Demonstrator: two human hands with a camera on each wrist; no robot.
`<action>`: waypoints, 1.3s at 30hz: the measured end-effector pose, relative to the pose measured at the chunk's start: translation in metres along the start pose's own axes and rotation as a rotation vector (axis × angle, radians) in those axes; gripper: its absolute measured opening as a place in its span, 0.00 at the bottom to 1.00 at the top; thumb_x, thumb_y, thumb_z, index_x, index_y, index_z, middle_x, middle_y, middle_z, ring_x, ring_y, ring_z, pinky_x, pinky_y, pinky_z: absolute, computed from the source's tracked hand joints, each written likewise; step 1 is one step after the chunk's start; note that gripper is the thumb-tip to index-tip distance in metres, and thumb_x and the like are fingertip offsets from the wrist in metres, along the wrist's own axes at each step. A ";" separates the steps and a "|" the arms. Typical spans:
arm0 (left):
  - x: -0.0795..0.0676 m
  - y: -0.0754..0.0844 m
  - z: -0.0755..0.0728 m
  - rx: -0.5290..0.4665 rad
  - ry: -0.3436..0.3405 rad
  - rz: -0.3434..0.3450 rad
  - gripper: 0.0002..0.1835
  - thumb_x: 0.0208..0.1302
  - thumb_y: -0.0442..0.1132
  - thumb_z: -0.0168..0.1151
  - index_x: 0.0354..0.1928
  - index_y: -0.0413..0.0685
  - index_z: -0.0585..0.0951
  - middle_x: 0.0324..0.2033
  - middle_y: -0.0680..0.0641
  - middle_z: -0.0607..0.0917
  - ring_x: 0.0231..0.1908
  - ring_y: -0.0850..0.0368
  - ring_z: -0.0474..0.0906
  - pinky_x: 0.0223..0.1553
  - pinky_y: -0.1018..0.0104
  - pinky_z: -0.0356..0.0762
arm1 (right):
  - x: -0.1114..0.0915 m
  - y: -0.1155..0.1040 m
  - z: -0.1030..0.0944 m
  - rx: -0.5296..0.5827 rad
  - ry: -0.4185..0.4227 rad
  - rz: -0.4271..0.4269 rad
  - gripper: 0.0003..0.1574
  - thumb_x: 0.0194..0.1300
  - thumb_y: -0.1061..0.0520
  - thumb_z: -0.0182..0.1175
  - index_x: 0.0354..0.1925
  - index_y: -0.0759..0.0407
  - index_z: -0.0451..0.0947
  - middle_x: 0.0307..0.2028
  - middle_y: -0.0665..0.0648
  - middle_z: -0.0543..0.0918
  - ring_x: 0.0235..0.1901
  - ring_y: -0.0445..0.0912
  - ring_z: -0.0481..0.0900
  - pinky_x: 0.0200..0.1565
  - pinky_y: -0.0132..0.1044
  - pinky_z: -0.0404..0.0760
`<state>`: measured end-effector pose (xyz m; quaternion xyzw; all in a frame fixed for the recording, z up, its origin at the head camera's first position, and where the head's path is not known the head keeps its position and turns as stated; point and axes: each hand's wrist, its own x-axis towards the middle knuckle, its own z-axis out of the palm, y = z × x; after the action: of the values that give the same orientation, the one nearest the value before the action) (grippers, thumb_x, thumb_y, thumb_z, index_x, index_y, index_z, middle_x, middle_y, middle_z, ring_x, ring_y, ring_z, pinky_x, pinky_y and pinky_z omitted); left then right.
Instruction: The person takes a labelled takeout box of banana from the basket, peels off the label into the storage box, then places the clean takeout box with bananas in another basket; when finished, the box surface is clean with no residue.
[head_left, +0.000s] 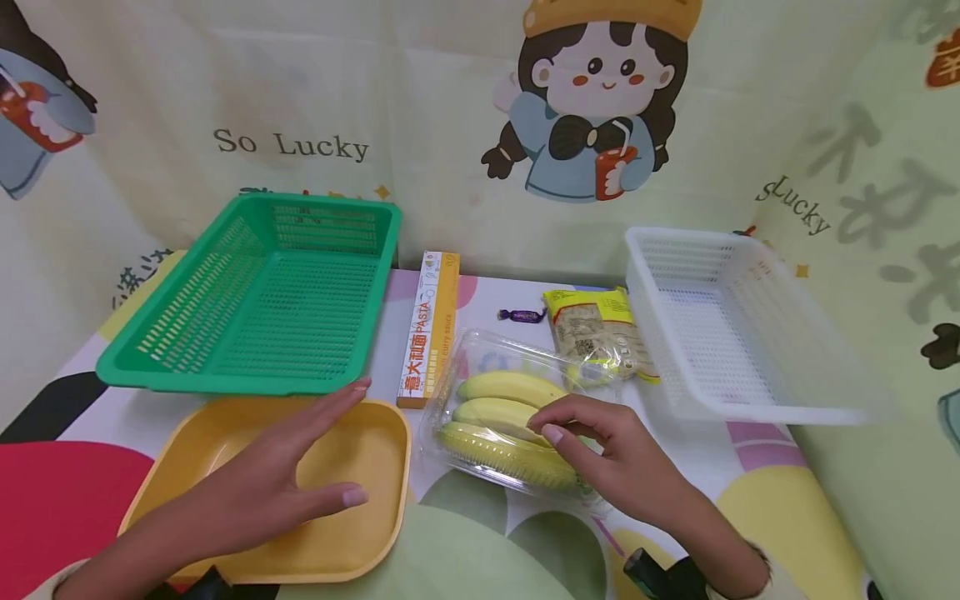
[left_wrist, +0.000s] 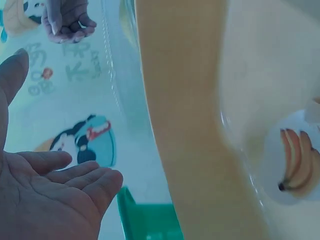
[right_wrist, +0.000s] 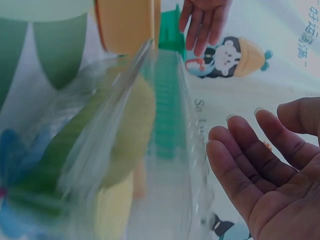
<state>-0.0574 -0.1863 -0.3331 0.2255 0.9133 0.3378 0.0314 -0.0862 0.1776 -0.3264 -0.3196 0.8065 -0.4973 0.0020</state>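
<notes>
In the lower left of the head view, the left hand (head_left: 277, 479) is released, fingers extended above a shallow orange-yellow plastic tray (head_left: 378, 458). The right hand (head_left: 618, 446), also released with loosely bent fingers, is over a clear ridged plastic box (head_left: 502, 354) of yellow bananas (head_left: 495, 412) just below the frame's centre. A rectangular green plastic basket (head_left: 307, 300) stands mid-left.
</notes>
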 end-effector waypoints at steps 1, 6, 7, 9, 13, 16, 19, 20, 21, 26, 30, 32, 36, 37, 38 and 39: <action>0.002 0.002 0.001 -0.014 -0.012 0.002 0.48 0.58 0.60 0.66 0.76 0.62 0.54 0.73 0.56 0.58 0.69 0.46 0.57 0.58 0.38 0.67 | -0.002 0.001 -0.002 -0.006 0.005 0.003 0.14 0.70 0.68 0.55 0.47 0.54 0.82 0.41 0.50 0.84 0.42 0.49 0.82 0.48 0.39 0.81; 0.013 0.009 0.004 -0.041 -0.070 0.010 0.49 0.58 0.63 0.64 0.77 0.60 0.52 0.74 0.56 0.54 0.71 0.45 0.54 0.59 0.39 0.65 | -0.014 0.007 -0.012 -0.047 0.041 0.038 0.17 0.69 0.69 0.56 0.47 0.50 0.81 0.43 0.48 0.84 0.45 0.46 0.82 0.49 0.36 0.80; 0.015 0.010 0.004 -0.046 -0.078 0.016 0.50 0.58 0.63 0.64 0.77 0.60 0.51 0.74 0.55 0.53 0.71 0.45 0.53 0.60 0.39 0.65 | -0.016 0.009 -0.014 -0.057 0.050 0.040 0.18 0.68 0.69 0.56 0.47 0.49 0.81 0.43 0.47 0.84 0.45 0.46 0.82 0.49 0.36 0.80; 0.019 0.011 0.004 -0.051 -0.084 0.019 0.51 0.58 0.64 0.64 0.77 0.61 0.49 0.75 0.56 0.51 0.72 0.47 0.51 0.61 0.40 0.64 | -0.019 0.012 -0.016 -0.079 0.066 0.034 0.19 0.67 0.71 0.57 0.48 0.49 0.80 0.45 0.47 0.83 0.46 0.45 0.81 0.50 0.35 0.79; 0.029 0.010 0.010 -0.082 -0.114 0.025 0.53 0.57 0.65 0.64 0.77 0.60 0.46 0.75 0.55 0.49 0.72 0.49 0.48 0.64 0.42 0.60 | -0.026 0.017 -0.021 -0.119 0.113 0.006 0.21 0.65 0.74 0.58 0.50 0.55 0.79 0.46 0.49 0.82 0.48 0.43 0.80 0.52 0.34 0.78; 0.035 0.009 0.014 -0.102 -0.154 0.011 0.56 0.55 0.68 0.63 0.78 0.56 0.46 0.75 0.53 0.50 0.72 0.50 0.48 0.65 0.43 0.58 | -0.031 0.019 -0.023 -0.115 0.146 0.004 0.21 0.63 0.76 0.58 0.51 0.59 0.78 0.47 0.52 0.82 0.50 0.43 0.79 0.54 0.34 0.76; 0.040 0.008 0.017 -0.118 -0.169 0.009 0.57 0.55 0.67 0.64 0.78 0.54 0.46 0.75 0.51 0.50 0.73 0.50 0.47 0.66 0.44 0.57 | -0.034 0.021 -0.025 -0.121 0.167 0.010 0.23 0.61 0.77 0.59 0.53 0.62 0.77 0.49 0.54 0.81 0.53 0.43 0.77 0.57 0.34 0.73; 0.042 0.008 0.018 -0.123 -0.164 0.015 0.56 0.55 0.66 0.65 0.78 0.54 0.46 0.75 0.52 0.49 0.73 0.50 0.46 0.66 0.44 0.57 | -0.035 0.022 -0.025 -0.134 0.175 0.011 0.25 0.61 0.77 0.59 0.54 0.62 0.77 0.50 0.54 0.80 0.54 0.43 0.76 0.58 0.34 0.72; 0.044 0.007 0.018 -0.130 -0.159 0.024 0.56 0.56 0.65 0.66 0.78 0.54 0.46 0.75 0.52 0.49 0.73 0.51 0.46 0.66 0.45 0.56 | -0.036 0.023 -0.025 -0.149 0.184 0.009 0.27 0.60 0.77 0.60 0.56 0.62 0.76 0.51 0.55 0.79 0.56 0.43 0.75 0.59 0.33 0.71; 0.058 0.006 0.025 -0.181 -0.173 0.041 0.57 0.56 0.64 0.66 0.78 0.53 0.44 0.75 0.52 0.46 0.73 0.54 0.42 0.68 0.47 0.52 | -0.048 0.030 -0.027 -0.227 0.232 -0.007 0.38 0.55 0.79 0.63 0.63 0.62 0.71 0.59 0.59 0.73 0.63 0.45 0.67 0.64 0.30 0.62; 0.065 0.008 0.031 -0.197 -0.203 0.034 0.58 0.56 0.64 0.66 0.78 0.54 0.42 0.76 0.54 0.43 0.73 0.54 0.39 0.68 0.47 0.51 | -0.059 0.037 -0.028 -0.240 0.234 0.036 0.47 0.53 0.78 0.65 0.69 0.61 0.64 0.66 0.59 0.64 0.69 0.45 0.58 0.65 0.26 0.57; 0.067 0.008 0.034 -0.191 -0.211 0.039 0.58 0.56 0.64 0.66 0.78 0.54 0.41 0.76 0.52 0.43 0.74 0.52 0.39 0.68 0.46 0.51 | -0.064 0.041 -0.027 -0.228 0.233 0.076 0.51 0.54 0.77 0.65 0.72 0.58 0.60 0.69 0.57 0.60 0.70 0.43 0.55 0.64 0.24 0.56; 0.072 0.006 0.037 -0.172 -0.200 0.034 0.61 0.55 0.64 0.67 0.78 0.52 0.39 0.76 0.48 0.42 0.73 0.50 0.39 0.68 0.46 0.52 | -0.068 0.047 -0.025 -0.183 0.230 0.114 0.54 0.54 0.77 0.65 0.73 0.55 0.57 0.71 0.57 0.56 0.71 0.42 0.52 0.64 0.22 0.56; 0.073 0.005 0.037 -0.168 -0.197 0.030 0.61 0.55 0.64 0.68 0.78 0.51 0.38 0.76 0.48 0.42 0.73 0.50 0.40 0.68 0.46 0.52 | -0.069 0.049 -0.024 -0.174 0.229 0.117 0.54 0.54 0.77 0.65 0.73 0.56 0.57 0.71 0.57 0.56 0.71 0.42 0.51 0.64 0.22 0.56; 0.074 0.004 0.038 -0.169 -0.193 0.025 0.62 0.54 0.63 0.68 0.77 0.51 0.38 0.76 0.47 0.41 0.73 0.50 0.40 0.68 0.46 0.52 | -0.070 0.051 -0.023 -0.168 0.225 0.119 0.54 0.54 0.77 0.65 0.74 0.56 0.56 0.72 0.57 0.55 0.71 0.42 0.51 0.64 0.22 0.55; 0.075 0.004 0.038 -0.171 -0.191 0.020 0.63 0.53 0.63 0.69 0.77 0.52 0.37 0.76 0.47 0.41 0.73 0.50 0.40 0.68 0.46 0.53 | -0.070 0.053 -0.022 -0.159 0.221 0.121 0.55 0.54 0.77 0.65 0.74 0.56 0.55 0.73 0.58 0.53 0.72 0.42 0.50 0.64 0.22 0.55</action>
<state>-0.1151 -0.1283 -0.3530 0.2622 0.8717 0.3917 0.1341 -0.0648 0.2478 -0.3799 -0.2130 0.8564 -0.4631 -0.0819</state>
